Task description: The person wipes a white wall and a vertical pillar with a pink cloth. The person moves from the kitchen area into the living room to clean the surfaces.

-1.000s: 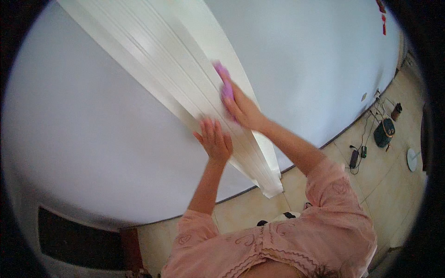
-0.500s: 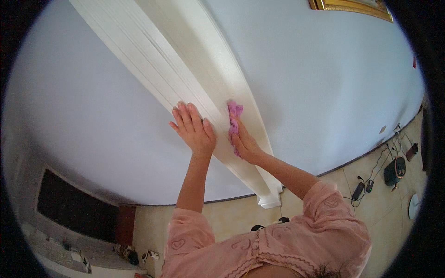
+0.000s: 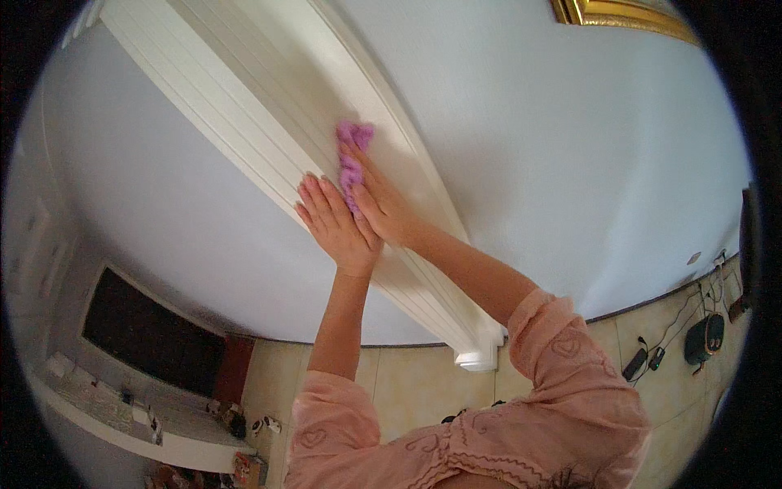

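Note:
A white grooved column (image 3: 273,106) runs up the wall in front of me. My left hand (image 3: 338,226) lies flat on its ridged face, fingers stretched out and holding nothing. Just right of it, my right hand (image 3: 381,200) presses a crumpled purple cloth (image 3: 352,167) against the column's inner right side. The cloth bunches out past the fingertips and along the palm. Both hands are close together, with the right thumb near the left hand's edge.
Pale wall (image 3: 521,147) spreads on both sides, with a gold picture frame (image 3: 627,18) at upper right. On the tiled floor at right lie cables, a power strip (image 3: 634,363) and a dark bag (image 3: 703,338). A black television (image 3: 155,330) and white cabinet (image 3: 155,440) stand at left.
My right hand and the purple cloth have moved up and left along the column, close beside my left hand. The left hand stays in nearly the same place, and the view has shifted slightly.

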The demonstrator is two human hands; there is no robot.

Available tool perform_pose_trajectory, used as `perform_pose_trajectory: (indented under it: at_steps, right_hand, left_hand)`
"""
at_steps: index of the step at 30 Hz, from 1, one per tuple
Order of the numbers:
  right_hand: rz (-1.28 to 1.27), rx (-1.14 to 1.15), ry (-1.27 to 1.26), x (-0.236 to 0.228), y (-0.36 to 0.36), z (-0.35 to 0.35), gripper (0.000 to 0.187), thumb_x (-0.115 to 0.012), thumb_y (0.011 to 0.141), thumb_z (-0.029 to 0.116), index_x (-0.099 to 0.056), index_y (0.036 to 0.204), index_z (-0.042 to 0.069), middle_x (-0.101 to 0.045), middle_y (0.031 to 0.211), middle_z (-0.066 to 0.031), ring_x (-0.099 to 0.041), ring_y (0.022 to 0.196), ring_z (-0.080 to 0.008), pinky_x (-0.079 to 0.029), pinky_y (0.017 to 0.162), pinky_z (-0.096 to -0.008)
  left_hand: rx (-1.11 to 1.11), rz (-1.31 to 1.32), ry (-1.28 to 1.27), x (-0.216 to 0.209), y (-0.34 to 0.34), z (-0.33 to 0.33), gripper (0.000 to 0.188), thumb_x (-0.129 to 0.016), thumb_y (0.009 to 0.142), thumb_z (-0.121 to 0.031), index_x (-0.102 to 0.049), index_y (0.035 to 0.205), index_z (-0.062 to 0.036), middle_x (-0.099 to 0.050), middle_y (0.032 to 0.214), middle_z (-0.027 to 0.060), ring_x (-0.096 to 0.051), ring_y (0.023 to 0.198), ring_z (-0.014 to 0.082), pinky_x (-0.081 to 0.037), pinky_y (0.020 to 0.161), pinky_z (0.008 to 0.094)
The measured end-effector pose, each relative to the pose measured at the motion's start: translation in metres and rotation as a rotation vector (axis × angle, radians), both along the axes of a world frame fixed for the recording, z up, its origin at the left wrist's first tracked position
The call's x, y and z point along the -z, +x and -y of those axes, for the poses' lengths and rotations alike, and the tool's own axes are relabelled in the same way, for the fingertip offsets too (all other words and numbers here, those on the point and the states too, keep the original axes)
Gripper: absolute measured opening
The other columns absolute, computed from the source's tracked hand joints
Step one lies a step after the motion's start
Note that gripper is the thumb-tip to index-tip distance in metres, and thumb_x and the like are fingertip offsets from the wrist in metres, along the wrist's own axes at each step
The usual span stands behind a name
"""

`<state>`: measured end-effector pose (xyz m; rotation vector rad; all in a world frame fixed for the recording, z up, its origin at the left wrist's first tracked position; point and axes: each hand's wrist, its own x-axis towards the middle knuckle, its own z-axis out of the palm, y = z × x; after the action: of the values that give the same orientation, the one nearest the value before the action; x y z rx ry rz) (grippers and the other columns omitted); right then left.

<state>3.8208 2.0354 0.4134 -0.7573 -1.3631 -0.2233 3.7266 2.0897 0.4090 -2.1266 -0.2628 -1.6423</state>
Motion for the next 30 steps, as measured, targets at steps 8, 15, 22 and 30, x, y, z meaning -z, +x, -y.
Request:
perform_pose_trajectory:
  at_steps: [8,15,22,30]
  right_hand:
    - [-0.158,-0.071,-0.342,0.175,-0.036,0.036,0.053,-0.033,0.097,0.018,-0.02,0.143,-0.004,-0.015,0.151,-0.0218,-0.013,0.141,-0.0351,-0.01,0.115,-0.039]
    - [0.011,0.011,-0.151,0.088,-0.02,0.018,0.053,-0.033,0.096,0.017,-0.02,0.143,-0.005,-0.013,0.152,-0.0221,-0.011,0.141,-0.0353,-0.01,0.115,-0.0388]
    - [-0.1,-0.022,-0.118,0.051,-0.014,0.005,0.055,-0.031,0.098,0.027,-0.02,0.144,-0.001,-0.018,0.151,-0.0195,-0.017,0.14,-0.0324,-0.013,0.114,-0.0374]
    - [-0.528,-0.199,-0.646,0.214,-0.062,0.064,0.06,-0.036,0.097,0.024,-0.011,0.146,0.001,-0.017,0.151,-0.0216,-0.019,0.14,-0.0338,-0.017,0.113,-0.0375]
  left_hand:
    - [-0.038,-0.026,-0.004,-0.005,-0.01,0.01,0.06,-0.023,0.098,-0.034,-0.02,0.144,0.0051,-0.017,0.149,0.0269,-0.014,0.139,0.0419,-0.005,0.112,0.0513]
    - [-0.019,-0.009,-0.007,-0.002,-0.009,0.0,0.06,-0.023,0.098,-0.035,-0.022,0.143,0.0046,-0.019,0.149,0.0252,-0.015,0.139,0.0415,-0.006,0.112,0.0505]
    - [0.031,-0.019,-0.017,-0.008,-0.002,0.004,0.06,-0.022,0.098,-0.034,-0.023,0.143,0.0042,-0.019,0.15,0.0234,-0.015,0.14,0.0405,-0.004,0.112,0.0495]
    - [0.063,-0.01,0.005,-0.007,0.002,0.005,0.059,-0.021,0.098,-0.035,-0.024,0.144,0.0023,-0.019,0.15,0.0228,-0.014,0.139,0.0414,-0.004,0.112,0.0506]
